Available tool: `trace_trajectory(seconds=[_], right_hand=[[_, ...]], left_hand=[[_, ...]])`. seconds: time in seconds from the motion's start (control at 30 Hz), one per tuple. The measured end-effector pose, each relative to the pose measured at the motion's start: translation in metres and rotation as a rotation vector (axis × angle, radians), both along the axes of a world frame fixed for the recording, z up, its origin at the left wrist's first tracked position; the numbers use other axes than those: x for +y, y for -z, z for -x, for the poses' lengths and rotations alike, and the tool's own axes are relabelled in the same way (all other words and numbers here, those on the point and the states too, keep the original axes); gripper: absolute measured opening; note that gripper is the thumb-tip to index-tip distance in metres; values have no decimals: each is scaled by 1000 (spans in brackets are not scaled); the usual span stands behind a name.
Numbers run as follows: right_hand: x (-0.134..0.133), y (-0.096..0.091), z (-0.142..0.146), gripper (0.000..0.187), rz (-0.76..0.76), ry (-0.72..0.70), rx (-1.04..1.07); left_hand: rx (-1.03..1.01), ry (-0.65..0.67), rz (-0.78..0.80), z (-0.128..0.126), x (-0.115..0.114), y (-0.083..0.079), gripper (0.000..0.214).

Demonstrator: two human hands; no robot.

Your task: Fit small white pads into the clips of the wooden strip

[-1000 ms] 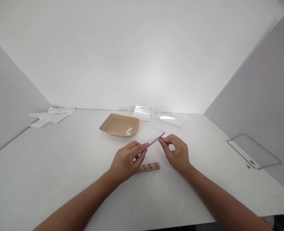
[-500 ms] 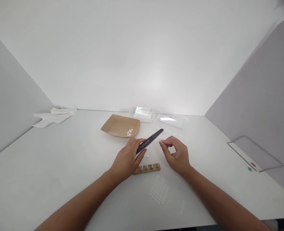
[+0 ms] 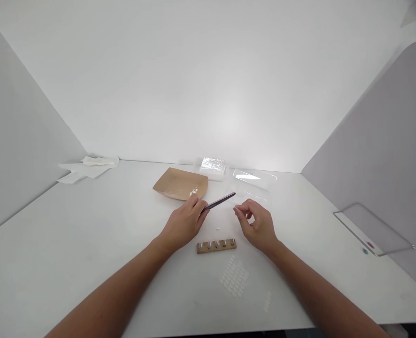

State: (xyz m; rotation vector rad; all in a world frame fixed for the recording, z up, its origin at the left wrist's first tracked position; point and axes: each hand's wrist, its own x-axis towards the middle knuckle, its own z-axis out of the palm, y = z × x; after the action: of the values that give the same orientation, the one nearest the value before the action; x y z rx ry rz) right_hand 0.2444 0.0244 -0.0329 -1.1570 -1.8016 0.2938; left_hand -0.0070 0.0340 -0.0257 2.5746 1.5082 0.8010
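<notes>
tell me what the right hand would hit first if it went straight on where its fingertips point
Probably the dark stick in the left hand: it crosses the line just ahead of the right hand. Depth is unclear, so the hand might pass above or below it.

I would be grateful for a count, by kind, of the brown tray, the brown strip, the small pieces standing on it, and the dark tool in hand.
Brown tray: 1
Brown strip: 1
Small pieces on the strip: 5
Dark file-like tool, in the left hand: 1
Total: 8
</notes>
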Motion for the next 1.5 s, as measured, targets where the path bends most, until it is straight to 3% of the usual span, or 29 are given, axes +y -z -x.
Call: trace_trajectory(seconds=[0.13, 0.27, 0.37, 0.6, 0.73, 0.8, 0.87, 1.13, 1.5], right_hand=[[1, -7, 5, 24, -16, -19, -25], [1, -24, 16, 30, -199, -27, -264], [3, -34, 25, 33, -184, -45, -360], [6, -17, 35, 26, -82, -12, -124], [1, -14, 30, 22, -48, -70, -10], [0, -17, 28, 21, -12, -103, 38], [0, -20, 28, 22, 62, -137, 88], [2, -12, 27, 28, 447, -344, 323], [3, -10, 27, 26, 424, -370, 312]], left_hand=[[-148, 20, 63, 1, 1, 1, 21], [-227, 14, 107, 3, 2, 1, 18], [-259, 28, 125, 2, 0, -1, 23], [-371, 80, 150, -5, -9, -4, 30], [-476, -14, 139, -6, -13, -2, 46], [-487, -3, 124, -5, -13, -1, 38], [-458, 37, 106, -3, -13, -3, 29], [-336, 201, 30, -6, -17, -11, 32], [-299, 192, -66, -5, -17, -12, 26]])
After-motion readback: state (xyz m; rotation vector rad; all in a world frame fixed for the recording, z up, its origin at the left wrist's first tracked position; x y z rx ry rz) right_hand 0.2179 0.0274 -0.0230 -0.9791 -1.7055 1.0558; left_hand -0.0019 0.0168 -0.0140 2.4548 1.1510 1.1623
